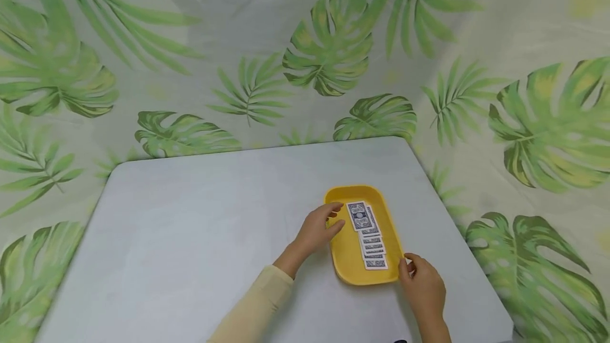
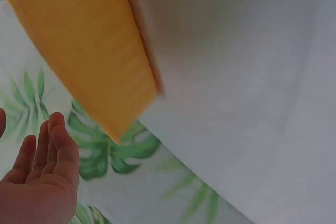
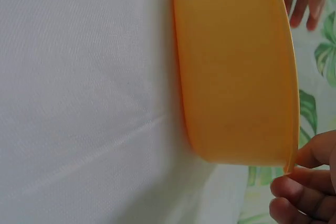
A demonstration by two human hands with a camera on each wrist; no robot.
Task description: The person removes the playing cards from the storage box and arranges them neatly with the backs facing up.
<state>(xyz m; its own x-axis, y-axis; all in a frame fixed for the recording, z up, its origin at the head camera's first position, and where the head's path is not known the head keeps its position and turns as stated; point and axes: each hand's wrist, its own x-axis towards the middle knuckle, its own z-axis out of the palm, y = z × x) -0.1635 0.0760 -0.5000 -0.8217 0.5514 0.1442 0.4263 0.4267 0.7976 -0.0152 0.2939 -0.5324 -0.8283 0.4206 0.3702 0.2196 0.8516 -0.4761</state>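
A leaf-printed cloth [image 1: 329,41] is behind the white table [image 1: 190,237]. On this table the yellow tray [image 1: 345,258] lies, nearer to the right edge than to the left one. The person's left hand [image 1: 316,230] is over the tray's left edge, thumb and fingers wide apart, holding nothing; if it touches the rim, I cannot tell. The right hand [image 1: 424,282] pinches the rim narrowly at the tray's near right corner. Inside, the playing cards [image 1: 370,238] lie face down in an overlapping row, which runs toward that same corner. The topmost card [image 1: 359,216], at the far end, shows its whole back.

To do this well, in my opinion, the pinch should be light and level, so that the row does not slide. The left fingertips should avoid brushing the topmost card, because it probably shifts easily.
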